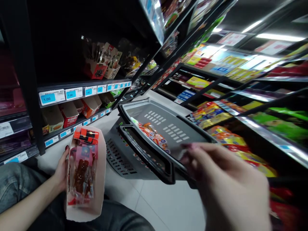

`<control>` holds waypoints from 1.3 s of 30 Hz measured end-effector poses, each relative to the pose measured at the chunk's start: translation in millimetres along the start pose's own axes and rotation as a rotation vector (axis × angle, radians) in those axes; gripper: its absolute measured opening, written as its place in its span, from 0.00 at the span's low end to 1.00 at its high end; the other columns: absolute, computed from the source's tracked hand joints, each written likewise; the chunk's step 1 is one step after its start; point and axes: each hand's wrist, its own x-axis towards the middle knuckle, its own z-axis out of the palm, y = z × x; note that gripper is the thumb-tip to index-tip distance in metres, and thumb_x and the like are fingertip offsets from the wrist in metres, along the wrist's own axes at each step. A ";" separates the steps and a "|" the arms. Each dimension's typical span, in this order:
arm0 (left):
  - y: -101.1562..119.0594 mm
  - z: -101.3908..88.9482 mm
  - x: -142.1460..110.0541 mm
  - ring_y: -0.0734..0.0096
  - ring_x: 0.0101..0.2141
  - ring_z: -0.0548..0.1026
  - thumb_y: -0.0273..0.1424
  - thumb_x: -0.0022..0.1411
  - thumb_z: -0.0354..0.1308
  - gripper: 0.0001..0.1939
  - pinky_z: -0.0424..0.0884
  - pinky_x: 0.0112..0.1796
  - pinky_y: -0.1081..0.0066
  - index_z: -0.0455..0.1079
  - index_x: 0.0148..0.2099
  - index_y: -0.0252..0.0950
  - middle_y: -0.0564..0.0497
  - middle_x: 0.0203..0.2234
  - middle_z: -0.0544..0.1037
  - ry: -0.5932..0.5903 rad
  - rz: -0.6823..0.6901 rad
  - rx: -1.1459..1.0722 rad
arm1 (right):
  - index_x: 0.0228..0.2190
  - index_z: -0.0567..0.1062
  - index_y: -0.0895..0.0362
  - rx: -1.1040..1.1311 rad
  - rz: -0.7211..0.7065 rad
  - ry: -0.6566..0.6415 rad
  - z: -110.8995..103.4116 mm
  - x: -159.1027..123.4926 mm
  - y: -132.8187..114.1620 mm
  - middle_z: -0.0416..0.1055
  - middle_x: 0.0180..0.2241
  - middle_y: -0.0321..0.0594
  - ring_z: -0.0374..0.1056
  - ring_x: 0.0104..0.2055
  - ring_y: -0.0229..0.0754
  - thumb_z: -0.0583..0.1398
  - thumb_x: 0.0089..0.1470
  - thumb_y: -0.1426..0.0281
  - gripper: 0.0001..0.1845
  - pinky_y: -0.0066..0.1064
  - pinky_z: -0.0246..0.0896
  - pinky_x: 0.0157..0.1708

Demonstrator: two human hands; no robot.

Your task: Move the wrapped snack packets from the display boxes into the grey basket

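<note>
My left hand (62, 171) grips the side of a long, open cardboard snack box (101, 173), tilted toward me above my knees. Inside lie several small clear-and-red snack packets (81, 175) with dark brown contents. My right hand (223, 176) is blurred in front of the near right rim of a grey shopping basket (122, 160). Its fingers are drawn together in a pinch, and what they hold, if anything, cannot be made out. An orange-and-white snack bag (154, 134) lies in the basket, whose black handle (146, 154) leans over the near side.
On the left, a black shelf (84, 93) bears price tags, upright snack boxes (98, 69) and a lower row of cardboard boxes (68, 114). Shelves of bright packets (226, 138) run along the right. Pale floor tiles (168, 199) lie below the basket.
</note>
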 end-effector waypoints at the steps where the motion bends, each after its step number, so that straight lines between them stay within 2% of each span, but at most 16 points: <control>1: -0.3 -0.4 0.9 0.57 0.29 0.79 0.46 0.64 0.45 0.27 0.74 0.38 0.61 0.77 0.34 0.29 0.42 0.26 0.82 0.011 0.009 -0.004 | 0.29 0.73 0.46 -0.041 -0.038 -0.083 15.4 -24.4 -13.1 0.68 0.17 0.32 0.59 0.12 0.35 0.57 0.57 0.64 0.06 0.27 0.45 0.09; 2: -0.6 -0.6 1.8 0.58 0.28 0.79 0.45 0.64 0.45 0.27 0.74 0.38 0.61 0.77 0.33 0.30 0.43 0.25 0.82 0.027 0.026 -0.013 | 0.29 0.73 0.47 -0.099 -0.092 -0.276 33.7 -48.4 -24.9 0.71 0.19 0.32 0.61 0.13 0.36 0.58 0.56 0.66 0.05 0.27 0.50 0.10; 4: -0.9 -0.3 3.7 0.60 0.27 0.79 0.44 0.64 0.45 0.26 0.74 0.40 0.62 0.76 0.33 0.30 0.45 0.24 0.82 0.068 0.062 -0.032 | 0.32 0.74 0.50 -0.359 -0.163 -0.494 74.2 -87.4 -42.5 0.75 0.25 0.37 0.69 0.21 0.40 0.60 0.53 0.72 0.05 0.28 0.59 0.17; 6: -1.1 -0.3 5.9 0.60 0.29 0.80 0.42 0.65 0.44 0.24 0.74 0.41 0.62 0.76 0.35 0.30 0.45 0.25 0.82 0.117 0.100 -0.055 | 0.30 0.74 0.54 -0.638 -0.158 -0.520 111.0 -107.1 -50.6 0.75 0.24 0.40 0.72 0.26 0.45 0.60 0.48 0.80 0.09 0.29 0.61 0.22; 8: -1.3 -1.4 8.0 0.60 0.33 0.80 0.39 0.66 0.44 0.22 0.74 0.43 0.62 0.74 0.40 0.30 0.44 0.28 0.83 0.135 0.138 -0.075 | 0.27 0.74 0.57 -0.829 -0.093 -0.547 135.6 -109.9 -50.3 0.73 0.22 0.43 0.72 0.28 0.47 0.61 0.47 0.80 0.07 0.30 0.60 0.23; 10: -1.4 -3.1 9.9 0.59 0.36 0.80 0.38 0.66 0.44 0.21 0.73 0.45 0.61 0.73 0.43 0.29 0.44 0.29 0.83 0.128 0.154 -0.089 | 0.29 0.75 0.58 -0.911 -0.034 -0.549 146.2 -105.8 -45.2 0.74 0.22 0.44 0.72 0.27 0.47 0.61 0.49 0.76 0.03 0.30 0.58 0.23; 13: -1.6 -5.2 11.4 0.58 0.38 0.80 0.37 0.66 0.44 0.21 0.72 0.46 0.60 0.72 0.45 0.27 0.43 0.27 0.82 0.138 0.153 -0.099 | 0.28 0.76 0.55 -0.873 -0.001 -0.499 144.8 -103.6 -35.2 0.75 0.23 0.42 0.72 0.24 0.45 0.59 0.52 0.75 0.06 0.29 0.54 0.21; 15: -1.6 -6.0 11.6 0.58 0.37 0.80 0.37 0.65 0.45 0.21 0.72 0.46 0.59 0.72 0.45 0.27 0.43 0.27 0.82 0.145 0.151 -0.100 | 0.26 0.76 0.55 -0.713 0.009 -0.466 138.3 -104.7 -29.6 0.75 0.23 0.40 0.71 0.23 0.43 0.57 0.53 0.75 0.09 0.28 0.52 0.21; 17: -1.6 -6.7 11.4 0.57 0.38 0.80 0.39 0.65 0.45 0.21 0.72 0.47 0.58 0.73 0.43 0.28 0.43 0.28 0.83 0.126 0.130 -0.095 | 0.26 0.74 0.56 -0.444 0.049 -0.410 130.1 -102.8 -25.3 0.74 0.21 0.38 0.69 0.22 0.39 0.55 0.54 0.73 0.09 0.26 0.53 0.21; 20: -1.4 -8.3 11.9 0.54 0.38 0.80 0.43 0.64 0.46 0.24 0.71 0.47 0.55 0.75 0.43 0.28 0.41 0.31 0.83 0.075 0.092 -0.078 | 0.26 0.70 0.56 0.038 0.235 -0.337 116.9 -91.6 -20.0 0.64 0.16 0.31 0.60 0.16 0.33 0.56 0.55 0.65 0.10 0.23 0.52 0.17; 23: -2.1 -10.7 13.6 0.54 0.37 0.80 0.44 0.63 0.48 0.24 0.71 0.48 0.55 0.76 0.43 0.29 0.42 0.33 0.83 0.049 0.091 -0.066 | 0.27 0.66 0.55 0.412 0.433 -0.290 106.7 -79.6 -14.3 0.58 0.15 0.25 0.49 0.11 0.29 0.57 0.54 0.56 0.16 0.22 0.45 0.11; 28: -4.0 -15.3 15.3 0.53 0.37 0.80 0.43 0.62 0.49 0.23 0.71 0.48 0.53 0.77 0.42 0.31 0.42 0.34 0.83 0.036 0.077 -0.041 | 0.27 0.68 0.56 0.609 0.479 -0.232 102.4 -77.5 -5.7 0.61 0.16 0.27 0.48 0.12 0.27 0.62 0.50 0.55 0.17 0.21 0.41 0.11; 32: -3.4 -14.4 13.2 0.55 0.35 0.80 0.43 0.64 0.47 0.24 0.71 0.48 0.56 0.78 0.35 0.31 0.44 0.27 0.83 0.074 0.050 -0.033 | 0.26 0.70 0.56 0.876 0.509 -0.184 105.9 -78.4 -2.6 0.64 0.20 0.30 0.55 0.19 0.29 0.66 0.47 0.61 0.14 0.21 0.50 0.18; 34: -2.8 -12.3 11.3 0.55 0.34 0.81 0.42 0.64 0.46 0.25 0.72 0.47 0.56 0.78 0.30 0.31 0.44 0.24 0.82 0.120 0.047 -0.026 | 0.23 0.67 0.56 1.167 0.575 -0.256 106.2 -76.8 -2.6 0.60 0.18 0.28 0.51 0.18 0.29 0.67 0.45 0.60 0.17 0.21 0.48 0.17; 36: -2.3 -10.0 9.1 0.55 0.32 0.81 0.41 0.64 0.46 0.25 0.72 0.46 0.56 0.77 0.28 0.31 0.43 0.22 0.82 0.145 0.047 -0.012 | 0.21 0.62 0.55 1.471 0.638 -0.372 104.2 -75.5 -3.1 0.52 0.14 0.24 0.40 0.14 0.28 0.66 0.46 0.59 0.20 0.20 0.40 0.14; 39: -1.7 -6.7 5.1 0.55 0.31 0.81 0.40 0.65 0.45 0.27 0.72 0.46 0.55 0.76 0.24 0.31 0.45 0.18 0.80 0.162 0.053 -0.005 | 0.21 0.57 0.55 1.748 0.657 -0.440 99.1 -76.2 -4.4 0.44 0.12 0.20 0.31 0.13 0.28 0.63 0.51 0.64 0.20 0.21 0.35 0.14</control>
